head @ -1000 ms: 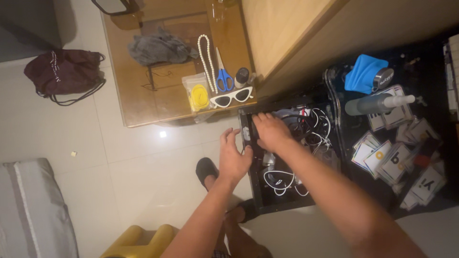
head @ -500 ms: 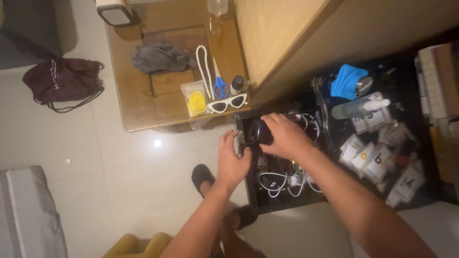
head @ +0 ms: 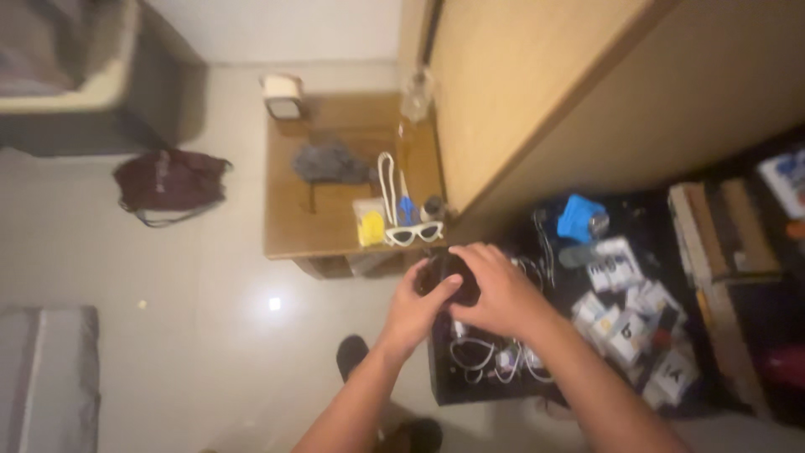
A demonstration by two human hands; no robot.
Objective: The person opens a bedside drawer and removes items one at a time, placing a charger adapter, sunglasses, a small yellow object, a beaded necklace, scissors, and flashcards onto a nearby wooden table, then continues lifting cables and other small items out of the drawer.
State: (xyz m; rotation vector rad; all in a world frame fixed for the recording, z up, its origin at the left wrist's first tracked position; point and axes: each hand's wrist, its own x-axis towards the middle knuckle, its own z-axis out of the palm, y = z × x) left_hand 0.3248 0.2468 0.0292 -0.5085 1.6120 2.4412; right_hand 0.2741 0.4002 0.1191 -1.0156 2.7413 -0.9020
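My left hand (head: 417, 309) and my right hand (head: 495, 289) are closed together around a small black object (head: 447, 275), held above the near left corner of a black box (head: 439, 387). The box holds tangled white cables (head: 478, 356). What the black object is cannot be made out, since both hands cover most of it.
A low wooden table (head: 293, 226) stands to the left with white sunglasses (head: 412, 233), a yellow item (head: 370, 226), a grey cloth (head: 329, 161) and a white cord. A dark red bag (head: 168, 183) lies on the floor. White packets (head: 625, 323) and a blue item (head: 579, 216) sit right of the box.
The view has tilted up and the hands have drifted left. Both hands have lifted the black object out of the cables and closed more tightly around it.
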